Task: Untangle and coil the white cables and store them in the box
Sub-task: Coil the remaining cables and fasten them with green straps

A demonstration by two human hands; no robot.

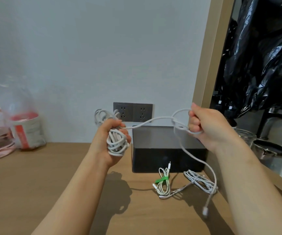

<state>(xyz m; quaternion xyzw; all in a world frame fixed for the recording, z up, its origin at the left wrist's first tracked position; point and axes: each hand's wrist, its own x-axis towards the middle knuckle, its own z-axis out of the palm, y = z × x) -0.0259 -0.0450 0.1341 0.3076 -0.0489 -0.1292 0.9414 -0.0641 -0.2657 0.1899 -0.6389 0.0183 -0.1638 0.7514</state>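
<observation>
The step in hand looks like coiling. The left hand is clamped round a bundle of white cable. The right hand, level with it, is fisted on a loop, and the tail hangs below it. Next, that loop probably needs laying onto the bundle. The box sits beneath both hands, with two other cables in front of it.
</observation>
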